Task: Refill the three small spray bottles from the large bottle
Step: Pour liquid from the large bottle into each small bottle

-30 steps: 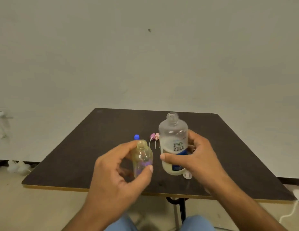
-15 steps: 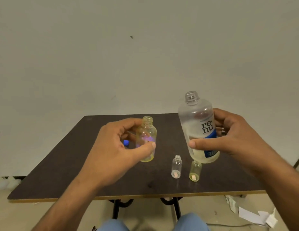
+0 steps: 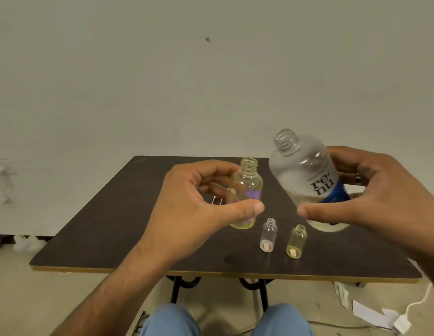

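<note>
Clear large bottle (image 3: pixel 305 178) now tilts nearer the small bottle (image 3: pixel 247 192).

A dark table (image 3: pixel 119 221) stands by a pale wall (image 3: pixel 162 81) (paper scraps (image 3: pixel 366 311) on the floor).

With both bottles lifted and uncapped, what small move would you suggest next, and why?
Probably bring the large bottle's neck over the mouth of the small bottle and tip further. The right hand holds it only slightly tilted, its neck beside and above the open mouth held in the left hand, so no liquid can pour yet.
</note>
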